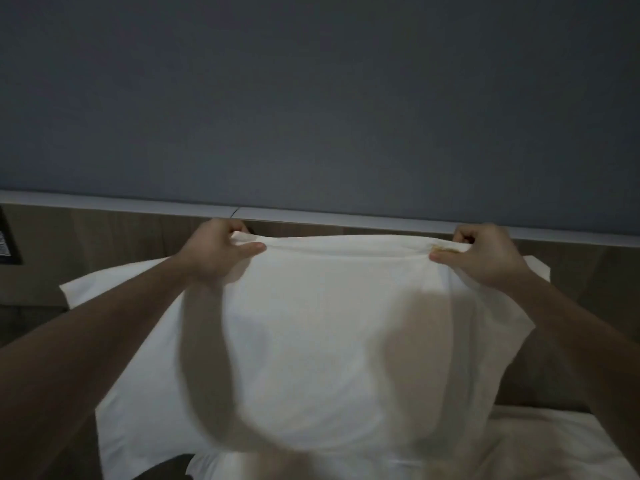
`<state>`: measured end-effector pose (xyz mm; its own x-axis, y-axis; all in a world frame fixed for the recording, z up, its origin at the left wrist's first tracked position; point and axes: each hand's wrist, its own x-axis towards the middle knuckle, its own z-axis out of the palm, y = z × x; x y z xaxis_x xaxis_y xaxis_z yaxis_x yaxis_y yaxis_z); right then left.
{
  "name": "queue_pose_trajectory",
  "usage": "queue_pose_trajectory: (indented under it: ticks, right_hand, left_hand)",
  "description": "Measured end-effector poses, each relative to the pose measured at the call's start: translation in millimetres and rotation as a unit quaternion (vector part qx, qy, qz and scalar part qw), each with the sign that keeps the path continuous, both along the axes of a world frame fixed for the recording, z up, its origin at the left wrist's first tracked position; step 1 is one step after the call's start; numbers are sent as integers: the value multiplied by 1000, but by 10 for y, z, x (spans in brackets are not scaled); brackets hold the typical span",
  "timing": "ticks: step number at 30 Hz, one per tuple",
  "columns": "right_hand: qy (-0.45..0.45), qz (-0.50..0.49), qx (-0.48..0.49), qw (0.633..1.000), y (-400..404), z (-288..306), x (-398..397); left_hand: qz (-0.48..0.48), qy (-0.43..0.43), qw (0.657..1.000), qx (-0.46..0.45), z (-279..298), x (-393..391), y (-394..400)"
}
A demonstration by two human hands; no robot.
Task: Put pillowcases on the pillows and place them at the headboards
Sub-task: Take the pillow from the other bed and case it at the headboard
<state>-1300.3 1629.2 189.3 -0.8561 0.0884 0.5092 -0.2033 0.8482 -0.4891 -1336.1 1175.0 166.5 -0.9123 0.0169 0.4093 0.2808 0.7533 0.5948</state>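
No readable text anywhere here. A dark panel (pixel 8 239) at the far left edge carries pale markings, but they're too blurred and small to make out.

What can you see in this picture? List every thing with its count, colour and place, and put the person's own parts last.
Pillowcase: one, white, centre, held up by its top edge, lower part blurred.
Pillow: one, white, lying behind and to the left of the held pillowcase, by the headboard.
Headboard: one, brown wood with a pale top ledge, across the middle.
Wall: one, grey-blue, upper half.
Bed sheet: one, off-white, lower right.
Dark panel: one, black, far left edge on the headboard; details unclear.
Left hand: one, gripping the pillowcase's top left corner.
Right hand: one, gripping the top right corner.
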Motion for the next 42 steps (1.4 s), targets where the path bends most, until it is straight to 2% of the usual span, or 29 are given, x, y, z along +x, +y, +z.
queue_pose_trajectory:
  ticks: [4,7,10,13,15,17,19,22,27,30,33,36,39,42]
  right_hand:
    - [-46,-41,43,997,140,-255,-148]
    - [-60,-66,57,994,218,-515,-172]
    - [-22,-100,52,993,254,-677,-106]
    - [-12,-149,94,984,354,-816,-7]
    - [-20,-164,101,981,448,-913,11]
    - [-39,-155,93,983,479,-976,15]
    - [-40,-135,90,986,452,-977,10]
    - [24,-121,35,992,444,-839,-33]
    - [49,-127,-63,989,521,-612,-58]
    - [51,-127,-88,987,521,-538,-128]
    - [11,-124,-42,991,505,-561,-200]
    - [30,-136,-21,990,487,-652,-192]
    - [62,-168,-48,983,523,-729,-80]
    - [91,-222,-125,963,680,-1046,121]
  left_hand:
    - [0,-22,1000,-9,-235,-179,98]
    - [-2,-18,998,-65,-313,-186,100]
    - [12,32,988,-150,-386,-86,-38]
    - [35,92,977,-187,-537,42,-329]
    - [57,85,972,-214,-644,104,-578]
    - [75,55,975,-200,-697,177,-748]
    - [83,20,986,-140,-645,239,-798]
    - [94,-11,993,-72,-427,186,-808]
    - [105,-3,994,-21,-192,126,-773]
    - [107,-33,993,-39,-210,45,-784]
    - [103,-64,988,-93,-294,-26,-810]
    - [102,-64,988,-99,-334,-44,-838]
    - [122,-48,982,-139,-343,12,-901]
    - [167,-44,974,-148,-392,190,-1076]
